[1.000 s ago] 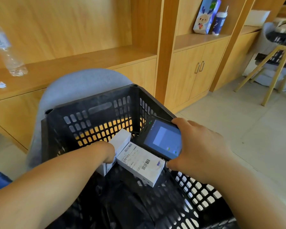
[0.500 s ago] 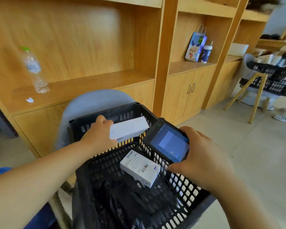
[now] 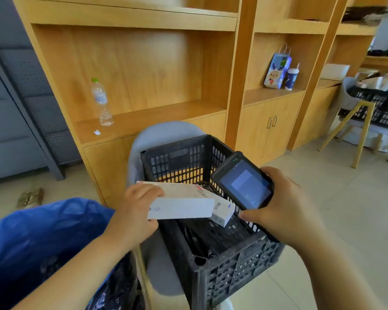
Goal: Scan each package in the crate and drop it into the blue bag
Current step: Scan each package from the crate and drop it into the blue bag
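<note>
A black slatted crate (image 3: 233,274) stands on a grey chair in front of me. My left hand (image 3: 134,211) grips a white box (image 3: 184,204) by its left end and holds it level over the crate's near-left rim. My right hand (image 3: 282,206) holds a black handheld scanner (image 3: 244,184) with its lit screen facing me, just right of the box. A second white package (image 3: 224,213) with a barcode label lies in the crate, partly hidden behind the held box. The blue bag (image 3: 43,238) gapes at lower left, beside my left forearm.
Wooden shelving runs behind the crate, with a plastic water bottle (image 3: 101,104) on the left ledge and a paper gift bag (image 3: 277,71) with a cup on the right one. A second loaded black crate (image 3: 381,108) rests on a chair at far right. Tiled floor lies to the right.
My left hand has lifted the white box out of the crate and carried it left and toward me. The view has tipped up, and the blue bag has come into sight.
</note>
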A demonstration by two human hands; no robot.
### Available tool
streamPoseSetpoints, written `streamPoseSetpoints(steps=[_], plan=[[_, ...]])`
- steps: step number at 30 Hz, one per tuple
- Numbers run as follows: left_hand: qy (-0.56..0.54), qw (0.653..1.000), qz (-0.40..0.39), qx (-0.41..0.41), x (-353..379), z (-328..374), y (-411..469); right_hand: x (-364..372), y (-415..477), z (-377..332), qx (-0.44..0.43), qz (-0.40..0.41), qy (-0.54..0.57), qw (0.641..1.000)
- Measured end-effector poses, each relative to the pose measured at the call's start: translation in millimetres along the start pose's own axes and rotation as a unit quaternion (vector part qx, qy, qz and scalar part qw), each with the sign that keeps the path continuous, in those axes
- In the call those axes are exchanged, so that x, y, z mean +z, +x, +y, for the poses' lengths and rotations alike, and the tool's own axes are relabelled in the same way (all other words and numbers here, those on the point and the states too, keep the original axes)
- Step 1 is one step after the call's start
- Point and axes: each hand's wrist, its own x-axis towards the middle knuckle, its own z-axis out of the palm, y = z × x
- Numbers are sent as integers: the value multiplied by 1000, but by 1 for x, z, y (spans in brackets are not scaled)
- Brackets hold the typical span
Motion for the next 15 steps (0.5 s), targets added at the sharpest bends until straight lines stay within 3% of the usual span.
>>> streamPoseSetpoints(steps=[9,15], plan=[[-112,988,-24,-105,13,4,-41,7,-27,-14,-6,-36,-15,999],[-280,930,40,-235,14,7,-42,9,-30,-12,-12,-32,-26,999]])
